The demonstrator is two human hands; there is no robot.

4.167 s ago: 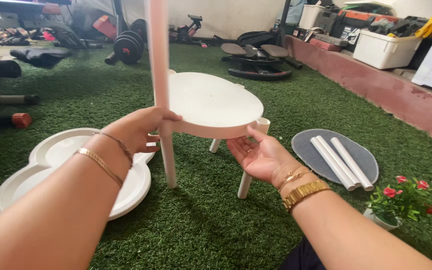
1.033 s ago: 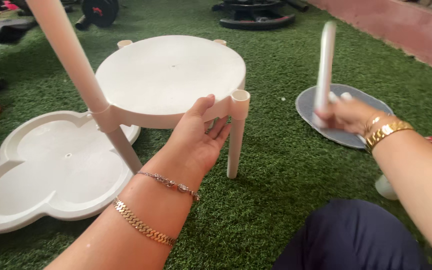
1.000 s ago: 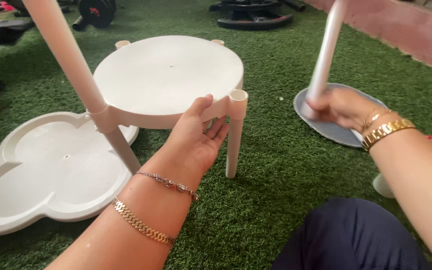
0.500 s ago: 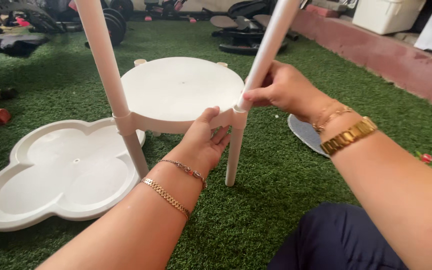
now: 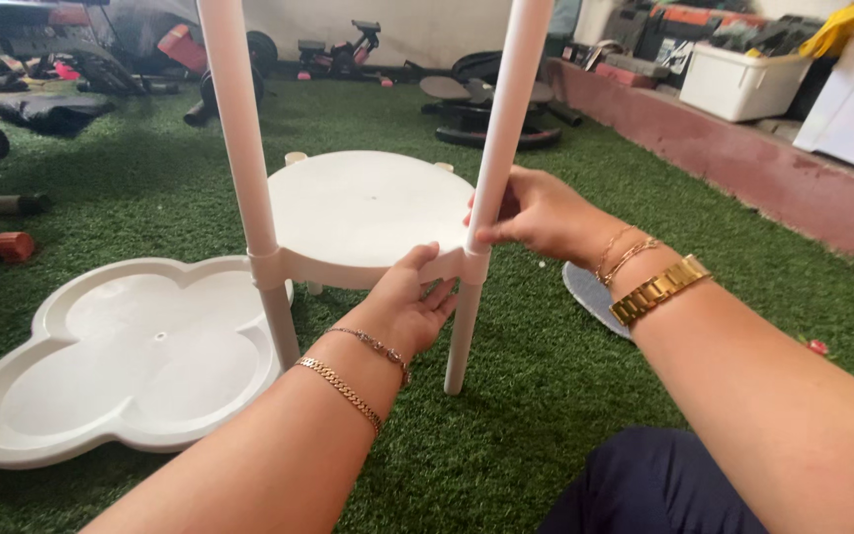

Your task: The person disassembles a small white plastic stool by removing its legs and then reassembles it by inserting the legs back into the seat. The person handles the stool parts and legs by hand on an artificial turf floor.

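R hand (image 5: pixel 531 213) pinched shut on white tube (image 5: pixel 508 119) just above round shelf (image 5: pixel 368 213) socket — L hand (image 5: pixel 407 307) loosely cupped under shelf rim, fingers touching.

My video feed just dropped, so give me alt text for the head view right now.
The right hand grips a white tube standing upright in a corner socket of a round white shelf, while the left hand steadies the shelf's rim. A clover-shaped white tray lies on the green turf to the left.
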